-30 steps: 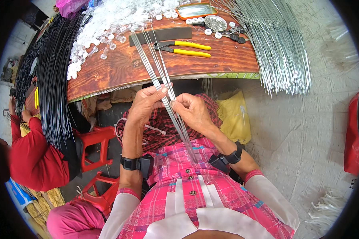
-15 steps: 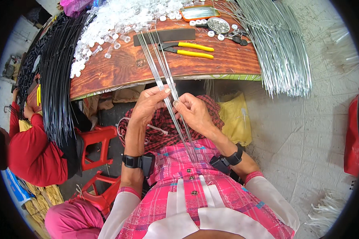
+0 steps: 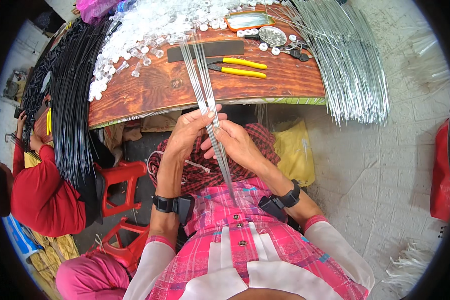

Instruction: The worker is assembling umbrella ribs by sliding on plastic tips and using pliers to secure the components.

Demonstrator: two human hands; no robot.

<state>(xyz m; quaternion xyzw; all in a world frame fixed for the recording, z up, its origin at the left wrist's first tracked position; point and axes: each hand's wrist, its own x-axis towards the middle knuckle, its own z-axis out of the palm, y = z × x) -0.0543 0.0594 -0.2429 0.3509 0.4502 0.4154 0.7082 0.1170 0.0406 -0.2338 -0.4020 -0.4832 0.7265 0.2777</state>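
Observation:
Several thin silvery wires (image 3: 199,82) slant between my two hands, their far ends over the table and their near ends above my lap. Thumb and fingers of my left hand (image 3: 184,134) pinch them near the middle. Just below and to the right, my right hand (image 3: 237,145) has its thumb pressed on the same wires, with some lower fingers stretched out behind them. Above the table the wires stand in two narrow groups; below my hands they run close together. Yellow-handled pliers (image 3: 242,72) lie right of the wires, near a dark flat bar (image 3: 227,48).
Silvery wires (image 3: 352,70) overhang the table's right side, black ones (image 3: 74,95) its left. Clear and white plastic pieces (image 3: 150,22) are heaped at the back, near an orange-rimmed tray (image 3: 228,24), a round dish (image 3: 273,36) and keys (image 3: 299,54). A co-worker in red (image 3: 45,192) sits left by red stools (image 3: 122,185).
The wires' near ends have come together from two spread groups into one narrow bundle. My right hand has shifted slightly left toward my left hand.

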